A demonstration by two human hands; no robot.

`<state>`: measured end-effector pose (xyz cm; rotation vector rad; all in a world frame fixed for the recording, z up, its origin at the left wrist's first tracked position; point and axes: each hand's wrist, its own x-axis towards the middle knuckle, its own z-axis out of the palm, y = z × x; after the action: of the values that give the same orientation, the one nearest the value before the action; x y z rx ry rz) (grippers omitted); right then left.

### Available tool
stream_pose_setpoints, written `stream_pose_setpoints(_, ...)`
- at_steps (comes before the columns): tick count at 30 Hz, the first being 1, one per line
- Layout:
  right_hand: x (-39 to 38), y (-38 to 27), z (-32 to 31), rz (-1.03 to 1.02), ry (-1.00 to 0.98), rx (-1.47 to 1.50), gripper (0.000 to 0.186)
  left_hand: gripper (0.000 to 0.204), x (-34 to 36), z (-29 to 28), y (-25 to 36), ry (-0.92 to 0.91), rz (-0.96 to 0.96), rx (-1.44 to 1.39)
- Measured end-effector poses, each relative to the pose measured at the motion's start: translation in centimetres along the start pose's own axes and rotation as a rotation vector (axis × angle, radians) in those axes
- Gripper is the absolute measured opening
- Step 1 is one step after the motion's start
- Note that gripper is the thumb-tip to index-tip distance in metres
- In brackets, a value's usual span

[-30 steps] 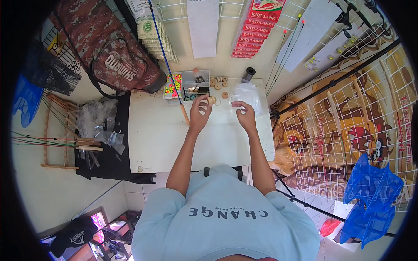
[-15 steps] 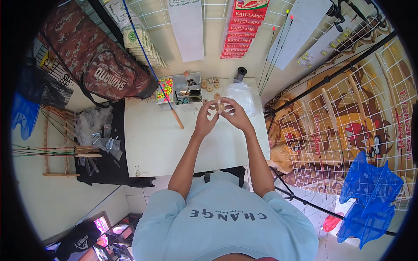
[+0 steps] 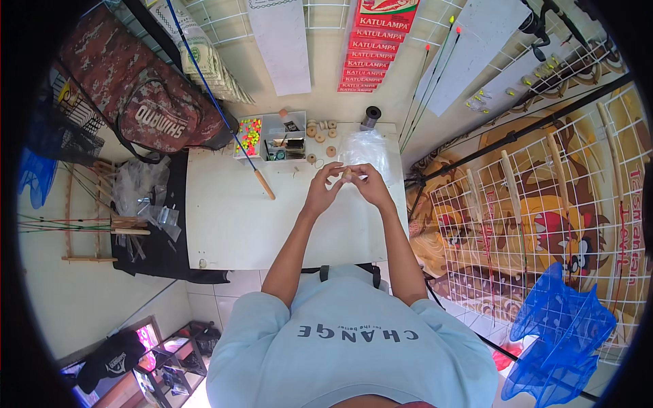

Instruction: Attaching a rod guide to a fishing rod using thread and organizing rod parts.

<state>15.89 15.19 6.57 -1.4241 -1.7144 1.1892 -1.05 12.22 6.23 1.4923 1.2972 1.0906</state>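
Observation:
Over the far half of the white table (image 3: 231, 224), both my hands meet around a small tan wooden spool (image 3: 347, 175). My left hand (image 3: 322, 192) pinches it from the left between thumb and fingertips. From the other side, the fingertips of my right hand (image 3: 373, 188) close on it too. Fingers cover much of the spool, and any thread on it is too small to make out. Just beyond my hands lie several similar wooden spools (image 3: 331, 151). Clear plastic bags (image 3: 367, 153) lie beyond my right hand.
A white compartment box (image 3: 275, 121) with bright beads (image 3: 249, 134) and small tools stands at the back. A blue rod with a wooden handle (image 3: 264, 185) leans across it. A dark spool (image 3: 371, 117) stands behind the bags. Right of the table is a white wire grid (image 3: 503, 204).
The head view has shifted slightly, moving the table leftward in the picture. My fingers have closed in tighter around the spool, which now shows less.

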Motion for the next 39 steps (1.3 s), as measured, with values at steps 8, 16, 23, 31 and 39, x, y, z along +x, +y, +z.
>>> stream_pose_setpoints(8,0.5,-0.4,-1.1,0.007,0.074,0.224,0.031,0.059,0.6,1.5,-1.5,0.092,0.033,0.195)
stream_pose_setpoints(16,1.7,1.3,-0.9,-0.024,0.064,0.368,0.034,0.025,3.1,1.8,-1.9,0.108,-0.021,0.123)
stream_pose_setpoints(23,0.8,3.0,0.2,-0.092,0.191,0.063,0.036,0.014,1.7,-3.2,-4.2,0.255,-0.018,0.347)
stream_pose_setpoints(31,-0.6,8.0,3.5,0.025,0.215,-0.032,0.033,0.012,0.4,-5.9,-3.5,0.401,0.045,0.528)
stream_pose_setpoints(39,-2.2,9.9,5.3,-0.103,0.299,-0.203,0.034,0.015,-3.1,-3.9,-4.7,0.14,-0.039,0.488)
